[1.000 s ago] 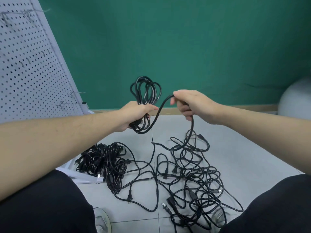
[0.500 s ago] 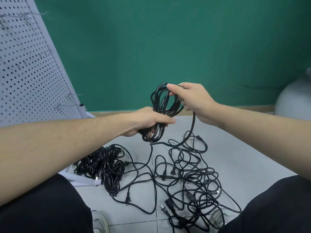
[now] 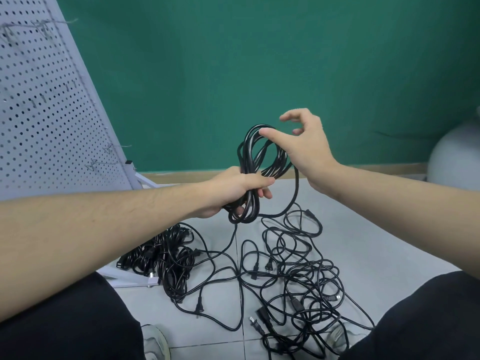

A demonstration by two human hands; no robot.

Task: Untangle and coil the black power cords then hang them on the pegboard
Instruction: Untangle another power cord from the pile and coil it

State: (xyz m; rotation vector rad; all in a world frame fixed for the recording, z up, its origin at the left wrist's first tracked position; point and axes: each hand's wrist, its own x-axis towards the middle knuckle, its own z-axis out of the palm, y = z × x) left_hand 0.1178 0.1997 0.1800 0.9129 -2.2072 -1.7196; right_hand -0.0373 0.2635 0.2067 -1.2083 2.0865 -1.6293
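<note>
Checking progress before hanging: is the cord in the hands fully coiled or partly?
Partly: the left hand grips the coil, but a strand runs down toward the floor tangle.

The floor between the two knees is thick with a tangle of loose cords, and a bunched pile sits just left of it. There is bare tile to the right of the tangle. The pegboard leans at the left, with open air before the green wall
</note>
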